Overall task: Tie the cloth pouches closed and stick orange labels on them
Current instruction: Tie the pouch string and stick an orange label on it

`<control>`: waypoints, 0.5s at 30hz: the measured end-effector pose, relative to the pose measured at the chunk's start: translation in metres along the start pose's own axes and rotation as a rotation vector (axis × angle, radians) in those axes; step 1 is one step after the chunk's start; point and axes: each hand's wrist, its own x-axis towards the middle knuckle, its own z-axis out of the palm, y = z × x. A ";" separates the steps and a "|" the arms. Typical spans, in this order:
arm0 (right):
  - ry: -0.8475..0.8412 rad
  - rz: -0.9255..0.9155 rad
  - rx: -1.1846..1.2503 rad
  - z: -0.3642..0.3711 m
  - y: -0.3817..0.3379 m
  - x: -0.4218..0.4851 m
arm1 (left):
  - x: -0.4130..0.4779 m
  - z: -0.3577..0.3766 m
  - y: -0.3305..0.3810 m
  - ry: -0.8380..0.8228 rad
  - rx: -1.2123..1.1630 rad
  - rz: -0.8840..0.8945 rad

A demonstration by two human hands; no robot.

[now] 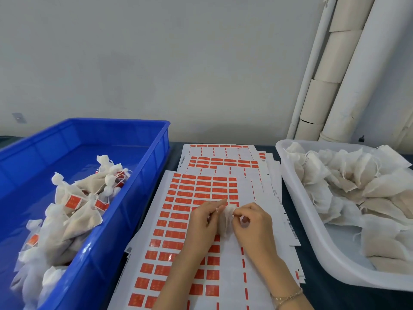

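Above the label sheet (201, 191), a cloth pouch (225, 222) sits pinched between left hand (204, 222) and right hand (253, 224).

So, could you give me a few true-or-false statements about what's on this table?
1. The left hand and the right hand both pinch one cloth pouch above the top label sheet. True.
2. The blue crate is empty. False: it holds tied pouches, several bearing orange labels.
3. The white tub holds plain pouches with no labels showing. True.
4. The top label sheet is full. False: its right-hand part is mostly bare backing.
5. A bracelet sits on the right wrist. True.
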 end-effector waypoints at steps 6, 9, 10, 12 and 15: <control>-0.024 0.012 0.031 0.002 -0.001 0.003 | 0.001 -0.005 0.003 0.098 -0.156 -0.109; -0.019 0.002 0.063 0.002 -0.002 0.004 | 0.001 -0.006 0.008 0.087 -0.216 -0.127; -0.019 -0.003 0.083 0.001 -0.002 0.004 | 0.001 -0.006 0.009 0.079 -0.228 -0.124; -0.030 -0.021 0.135 -0.002 -0.003 0.003 | 0.001 -0.006 0.010 0.071 -0.251 -0.114; -0.034 -0.070 0.193 -0.003 -0.004 0.003 | 0.000 -0.006 0.010 0.075 -0.294 -0.113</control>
